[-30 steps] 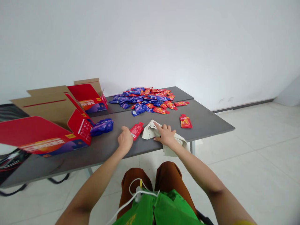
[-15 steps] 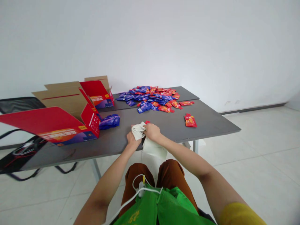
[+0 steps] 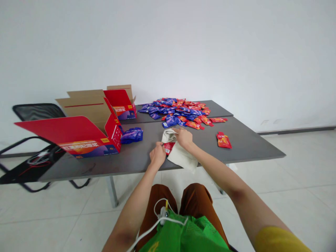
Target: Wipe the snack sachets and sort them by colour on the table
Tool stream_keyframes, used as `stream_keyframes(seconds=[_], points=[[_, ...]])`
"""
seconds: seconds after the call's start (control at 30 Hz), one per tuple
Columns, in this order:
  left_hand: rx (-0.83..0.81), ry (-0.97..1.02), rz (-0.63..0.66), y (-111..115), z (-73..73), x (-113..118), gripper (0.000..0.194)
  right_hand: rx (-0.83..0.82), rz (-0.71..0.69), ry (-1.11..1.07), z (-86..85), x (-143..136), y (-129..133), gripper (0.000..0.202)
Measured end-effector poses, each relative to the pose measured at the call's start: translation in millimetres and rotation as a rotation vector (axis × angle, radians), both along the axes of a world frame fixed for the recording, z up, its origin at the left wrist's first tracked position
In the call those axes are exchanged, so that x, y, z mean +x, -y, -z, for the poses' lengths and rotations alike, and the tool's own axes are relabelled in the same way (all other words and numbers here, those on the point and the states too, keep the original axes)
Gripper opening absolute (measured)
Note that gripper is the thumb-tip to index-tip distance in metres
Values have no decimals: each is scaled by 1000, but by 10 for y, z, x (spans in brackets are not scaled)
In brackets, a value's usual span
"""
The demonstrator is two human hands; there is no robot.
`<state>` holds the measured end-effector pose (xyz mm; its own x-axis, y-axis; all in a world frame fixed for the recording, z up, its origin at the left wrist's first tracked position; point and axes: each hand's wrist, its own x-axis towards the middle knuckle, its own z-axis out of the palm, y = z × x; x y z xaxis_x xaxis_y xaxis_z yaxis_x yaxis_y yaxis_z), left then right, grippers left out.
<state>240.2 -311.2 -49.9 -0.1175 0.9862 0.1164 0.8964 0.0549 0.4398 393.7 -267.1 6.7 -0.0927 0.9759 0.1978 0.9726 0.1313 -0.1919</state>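
The cloth (image 3: 182, 156) under your right fingers (image 3: 180, 132) is plain off-white; the packet (image 3: 168, 147) at your left fingers (image 3: 158, 144) is red with white print. Beyond them, the heap (image 3: 183, 111) mixes blue-purple and red-orange on dark grey tabletop (image 3: 139, 159).

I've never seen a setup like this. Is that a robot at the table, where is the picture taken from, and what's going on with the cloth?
No robot here: these are a person's two bare hands. The view comes from a camera worn on that person's head, looking forward and down, so you see roughly what they see.

On the grey table are open boxes at the left, with a blue bunch of pouches beside them. Farther back lies a mixed pile, blue and red, and a lone pouch at the right.

The right hand holds the pale cloth. The left hand seems to grip a red pouch, partly covered by the cloth.
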Motion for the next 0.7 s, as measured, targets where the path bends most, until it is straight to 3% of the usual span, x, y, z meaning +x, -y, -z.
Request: stream_keyframes(seconds=[0.17,0.27,0.4,0.53,0.6,0.7], points=[[-41,-31,-49,-33,-11,40,31,-12,-242,82,152,-146,311,54],[-53,-45,-51,-40,-5,32,30,-105,-281,95,265,-203,348,53],[-8,-32,-6,-29,22,-8,34,-150,-184,118,328,-215,212,53],[16,-23,11,-23,33,-27,34,-162,-73,131,250,-127,-65,46],[8,-10,6,-25,30,-12,34,-194,-69,104,168,0,-211,41],[2,39,-89,-32,25,33,41,-158,-174,34,61,223,-307,38]])
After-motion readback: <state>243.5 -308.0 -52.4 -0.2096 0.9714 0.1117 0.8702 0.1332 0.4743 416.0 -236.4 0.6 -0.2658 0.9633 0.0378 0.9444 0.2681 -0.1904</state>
